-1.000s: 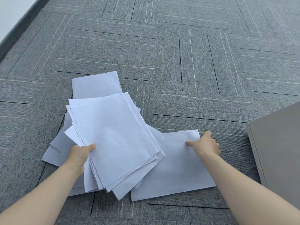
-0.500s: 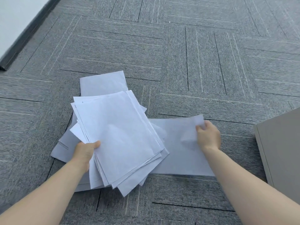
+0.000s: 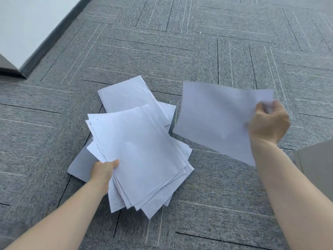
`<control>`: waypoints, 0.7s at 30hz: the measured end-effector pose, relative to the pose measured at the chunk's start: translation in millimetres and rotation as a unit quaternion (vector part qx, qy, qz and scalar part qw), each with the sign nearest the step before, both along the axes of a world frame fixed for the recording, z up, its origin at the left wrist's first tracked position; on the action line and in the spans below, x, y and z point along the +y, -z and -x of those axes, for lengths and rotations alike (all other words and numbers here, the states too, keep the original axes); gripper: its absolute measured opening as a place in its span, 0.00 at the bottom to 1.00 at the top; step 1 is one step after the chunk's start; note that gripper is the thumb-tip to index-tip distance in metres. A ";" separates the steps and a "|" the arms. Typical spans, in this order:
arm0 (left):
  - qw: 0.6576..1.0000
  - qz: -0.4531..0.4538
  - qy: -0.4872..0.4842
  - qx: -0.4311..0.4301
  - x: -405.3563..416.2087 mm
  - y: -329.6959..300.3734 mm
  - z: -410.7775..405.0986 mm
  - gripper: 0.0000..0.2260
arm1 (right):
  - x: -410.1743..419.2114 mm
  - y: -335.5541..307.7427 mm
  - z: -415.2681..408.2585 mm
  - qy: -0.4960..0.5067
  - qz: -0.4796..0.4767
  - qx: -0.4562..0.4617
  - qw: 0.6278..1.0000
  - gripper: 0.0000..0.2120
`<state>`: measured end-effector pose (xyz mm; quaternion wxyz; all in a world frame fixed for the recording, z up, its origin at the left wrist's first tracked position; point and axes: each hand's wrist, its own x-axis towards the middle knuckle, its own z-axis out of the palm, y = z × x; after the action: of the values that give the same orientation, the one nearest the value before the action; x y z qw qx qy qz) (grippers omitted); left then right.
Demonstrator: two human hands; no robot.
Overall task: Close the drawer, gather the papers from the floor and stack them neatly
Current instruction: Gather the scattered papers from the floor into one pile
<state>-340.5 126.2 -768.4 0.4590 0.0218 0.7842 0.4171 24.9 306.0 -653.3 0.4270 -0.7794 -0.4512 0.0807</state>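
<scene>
My left hand [image 3: 103,170] grips the near left edge of an uneven bundle of white papers [image 3: 144,157], held above the grey carpet with the sheets fanned out at the corners. My right hand [image 3: 268,123] pinches the far right corner of a single white sheet [image 3: 216,116], lifted off the floor to the right of the bundle. More loose sheets [image 3: 126,98] lie on the carpet under and behind the bundle, one corner showing at the left [image 3: 79,165].
A grey cabinet corner [image 3: 317,163] juts in at the right edge; the drawer itself is hidden. A white wall with dark skirting [image 3: 32,58] runs along the far left. Grey carpet tiles [image 3: 216,204] cover the floor all around.
My right hand has pinched the single sheet and raised it off the carpet, up and to the right. The left hand keeps its grip on the bundle.
</scene>
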 end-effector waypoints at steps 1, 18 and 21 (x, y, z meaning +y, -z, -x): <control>1.000 0.001 -0.003 -0.001 0.1 -0.8 -1.1 0.14 | 2.1 -0.9 -1.5 0.005 -0.010 0.019 1.000 0.09; 0.996 -0.021 0.007 -0.087 4.3 -3.8 -18.7 0.08 | -67.3 102.1 101.4 -0.008 0.204 0.417 0.886 0.07; 0.994 -0.026 -0.003 -0.102 0.2 17.0 -10.4 0.35 | -83.7 107.2 114.5 -0.043 0.267 0.413 0.870 0.09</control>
<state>-330.1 126.5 -785.4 0.5346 -0.0109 0.7223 0.4385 -89.6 222.4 -760.5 0.3464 -0.7389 -0.2281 0.5310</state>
